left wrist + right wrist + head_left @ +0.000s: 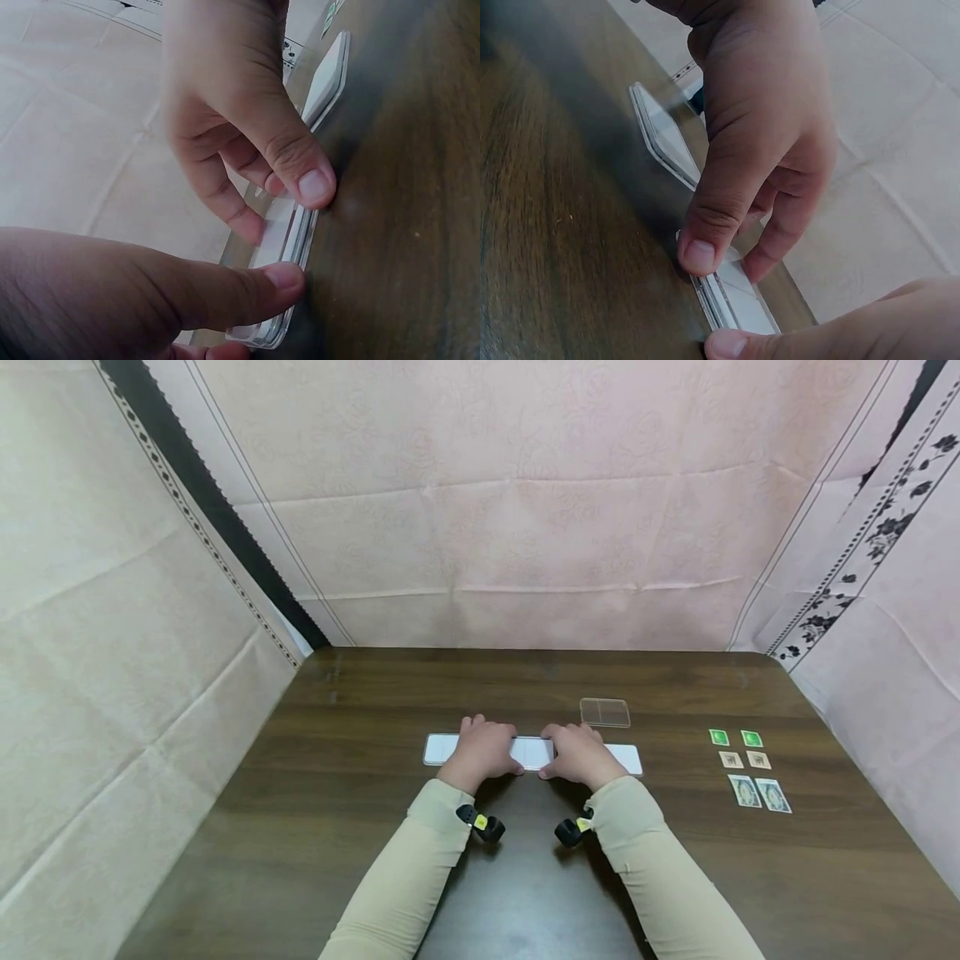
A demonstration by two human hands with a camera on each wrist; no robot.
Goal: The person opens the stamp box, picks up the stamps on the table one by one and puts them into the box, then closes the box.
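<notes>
Both hands hold a flat white case (532,753) with clear plastic edges, low over the table. My left hand (480,752) grips its left end, thumb on the near edge and fingers on the far one. At the other end my right hand (581,756) pinches it the same way, its thumb (311,184) and fingers showing in the left wrist view. A similar white case (664,135) lies to the left, partly covered by the left hand. Another white case (328,75) lies to the right, partly behind the right hand.
A clear plastic lid-like piece (605,712) lies just beyond the right hand. On the right of the brown table (360,860) are two green cards (718,737), two small pale squares (731,760) and two bluish picture cards (745,791). Pale cloth (480,543) hangs behind the table.
</notes>
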